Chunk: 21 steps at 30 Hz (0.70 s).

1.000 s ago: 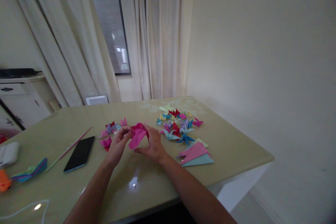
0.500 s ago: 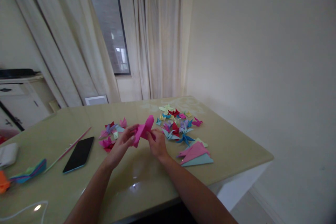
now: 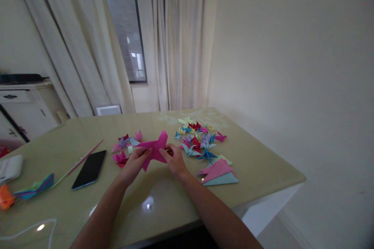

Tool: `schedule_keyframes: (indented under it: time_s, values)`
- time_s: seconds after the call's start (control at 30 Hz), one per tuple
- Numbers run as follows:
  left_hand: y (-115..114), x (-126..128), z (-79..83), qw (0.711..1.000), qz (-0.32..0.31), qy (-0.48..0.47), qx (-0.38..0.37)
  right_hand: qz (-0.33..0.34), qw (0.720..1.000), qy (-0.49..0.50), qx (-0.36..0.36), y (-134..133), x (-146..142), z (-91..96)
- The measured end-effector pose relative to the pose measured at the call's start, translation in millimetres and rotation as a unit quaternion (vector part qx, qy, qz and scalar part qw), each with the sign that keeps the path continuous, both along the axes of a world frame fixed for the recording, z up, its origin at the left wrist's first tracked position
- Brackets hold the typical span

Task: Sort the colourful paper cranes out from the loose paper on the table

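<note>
The shiny table fills the lower part of the frame. A phone, thin stick, blue strips, orange thing, white box and white cord lie at lower left. Small bright paper shapes sit right of the middle, with flat folded papers just below them, and a smaller paper bunch is left of the middle.

Head-worn view from above and behind the left hand and right hand
It faces forward and down, both hands fairly near, the table beneath them, curtains well beyond, a wall off to the right hand's outer side.
</note>
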State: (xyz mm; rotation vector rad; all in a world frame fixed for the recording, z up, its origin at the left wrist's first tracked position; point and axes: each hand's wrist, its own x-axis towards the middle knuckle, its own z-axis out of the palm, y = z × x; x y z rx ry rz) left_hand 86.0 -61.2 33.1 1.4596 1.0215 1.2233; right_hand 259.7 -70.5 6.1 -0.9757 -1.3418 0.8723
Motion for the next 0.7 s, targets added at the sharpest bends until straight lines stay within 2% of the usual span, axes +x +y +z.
schedule_keyframes:
  time_s: [0.1,0.17,0.33,0.43,0.5,0.57,0.6,0.63,0.7]
  values:
    - [-4,3,8.9,1.0,-0.003,-0.014,0.001,0.032,0.996,0.078,-0.041,0,0,0.3]
    - [-6,4,12.1,1.0,-0.007,-0.015,-0.005,0.052,0.993,0.101,-0.044,1,0,0.0]
    - [-5,3,3.8,1.0,-0.006,0.016,0.002,0.094,0.989,0.111,-0.038,0,-4,-1.7]
    - [1,-1,-2.1,0.999,0.003,0.049,0.021,0.066,0.991,0.107,-0.037,-1,-5,-1.8]
    - [7,-7,-2.8,0.994,0.049,0.074,0.061,0.019,0.994,0.107,-0.03,4,-2,0.9]
    - [14,-19,-1.9,0.974,0.142,0.123,0.123,-0.035,0.993,0.112,-0.023,17,4,8.2]
    - [16,-26,-1.5,0.955,0.194,0.164,0.15,-0.059,0.992,0.113,-0.022,27,9,14.0]
    - [18,-33,-1.3,0.93,0.242,0.221,0.165,-0.079,0.991,0.11,-0.023,40,14,21.2]
    - [18,-45,-2.0,0.866,0.315,0.357,0.15,-0.116,0.988,0.092,-0.033,72,26,39.1]
